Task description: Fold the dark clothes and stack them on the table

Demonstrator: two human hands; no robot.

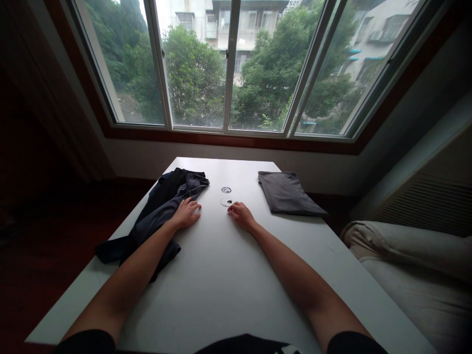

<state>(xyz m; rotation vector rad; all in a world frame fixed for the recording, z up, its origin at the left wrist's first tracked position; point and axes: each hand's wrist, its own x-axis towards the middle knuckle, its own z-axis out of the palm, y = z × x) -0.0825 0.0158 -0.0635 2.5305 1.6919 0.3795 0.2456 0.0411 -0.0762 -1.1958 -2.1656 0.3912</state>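
Note:
My left hand [187, 214] lies at the right edge of a heap of dark clothes [158, 211], fingers spread and partly over the white table. It grips nothing that I can see. The heap is rumpled, black and dark grey, with a sleeve-like end hanging to the lower left. My right hand [241, 216] rests on the table with loosely bent fingers and nothing in it. Just beyond its fingertips is a round cable-hole cover [223, 202]. Farther right lies a flat, folded grey garment [289, 194], apart from both hands.
The white table [221, 275] reaches toward a wide window [228, 73] in the far wall. A second round piece [226, 190] sits beyond the first cover. A pale padded seat [413, 260] stands beside the table's right edge, and a curtain [59, 98] hangs at the left.

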